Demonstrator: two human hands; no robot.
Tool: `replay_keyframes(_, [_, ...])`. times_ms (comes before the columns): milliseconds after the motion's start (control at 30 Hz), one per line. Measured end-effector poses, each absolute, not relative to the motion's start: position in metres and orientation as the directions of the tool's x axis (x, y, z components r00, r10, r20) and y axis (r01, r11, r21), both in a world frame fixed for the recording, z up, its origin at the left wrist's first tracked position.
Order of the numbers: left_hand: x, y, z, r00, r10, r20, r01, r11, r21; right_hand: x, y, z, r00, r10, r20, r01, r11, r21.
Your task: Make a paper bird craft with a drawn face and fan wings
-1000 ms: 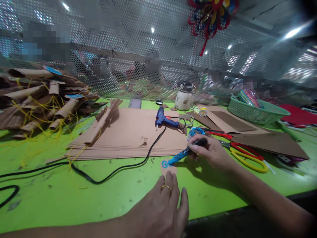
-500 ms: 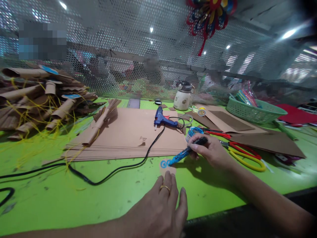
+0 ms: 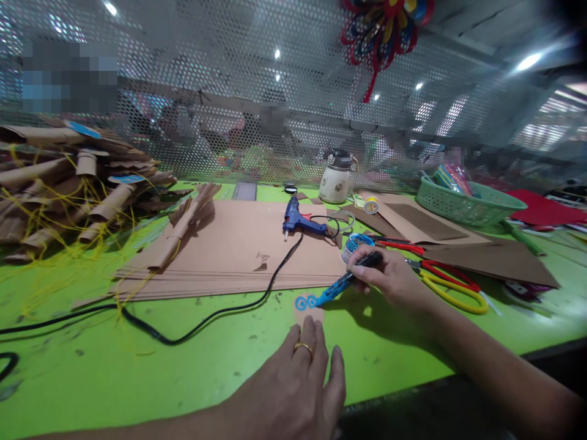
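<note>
Beneath the left hand [image 3: 298, 373] lies the card [image 3: 306, 311], flat on the desk [image 3: 206, 373], two blue rings [image 3: 301, 303] on its far part. That hand rests palm down, fingers stretched forward onto the card, thumb apart, its grip loose and holding nothing. The right hand [image 3: 387, 275] comes in from the right, its grip pinched round the marker [image 3: 342, 286], which slants down-left to the rings. Just beyond this grip is a blue roll [image 3: 350, 248]; farther off and leftward, the glue gun [image 3: 298, 223]; rightward, scissors [image 3: 443, 297].
</note>
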State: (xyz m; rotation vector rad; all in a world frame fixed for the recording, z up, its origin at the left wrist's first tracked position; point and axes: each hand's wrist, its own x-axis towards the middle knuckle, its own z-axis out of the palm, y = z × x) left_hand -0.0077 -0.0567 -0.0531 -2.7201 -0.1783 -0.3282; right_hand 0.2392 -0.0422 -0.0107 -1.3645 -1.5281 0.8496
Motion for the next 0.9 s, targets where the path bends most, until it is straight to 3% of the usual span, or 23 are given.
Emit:
replay_keyframes(233, [-0.0051, -0.0541, -0.0514, 0.956, 0.086, 0.279, 0.191, -0.907, -0.374, 0.2412, -0.0424, -0.0131, 0.031, 0.98, 0.199, 0.323, 0.178, -0.93])
replay_keyframes(467, [-0.0066, -0.054, -0.0508, 0.957, 0.081, 0.278, 0.183, -0.913, -0.364, 0.2352, -0.0433, -0.0069, -0.028, 0.988, 0.154, 0.385, 0.152, -0.91])
replay_keyframes(900, [-0.0053, -0.0537, -0.0519, 0.955, 0.081, 0.285, 0.188, -0.91, -0.37, 0.2443, -0.0386, -0.0127, 0.056, 0.98, 0.192, 0.366, 0.159, -0.917])
